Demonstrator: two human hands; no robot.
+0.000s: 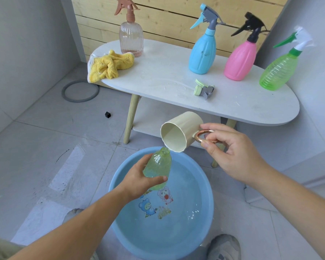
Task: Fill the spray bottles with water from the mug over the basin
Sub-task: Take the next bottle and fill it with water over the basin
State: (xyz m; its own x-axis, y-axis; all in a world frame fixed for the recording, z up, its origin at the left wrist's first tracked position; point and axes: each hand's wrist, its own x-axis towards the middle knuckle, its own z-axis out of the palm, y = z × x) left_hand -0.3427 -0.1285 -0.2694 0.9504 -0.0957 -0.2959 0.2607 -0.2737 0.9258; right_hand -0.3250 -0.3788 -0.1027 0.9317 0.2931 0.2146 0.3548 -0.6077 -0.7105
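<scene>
My left hand (139, 177) grips a pale green open bottle (159, 166), tilted with its neck up, over the blue basin (204, 212), which holds water. My right hand (231, 149) pinches the copper handle of a cream mug (180, 131). The mug is tipped on its side with its lip just above the bottle's mouth. The bottle's green and grey spray head (204, 89) lies loose on the white table (233, 102).
On the table stand a clear pink spray bottle (131, 38), a blue one (203, 53), a pink one (241, 59) and a green one (280, 70), plus a yellow cloth (109, 65). A grey ring (80, 91) and small black cube (108, 114) lie on the floor.
</scene>
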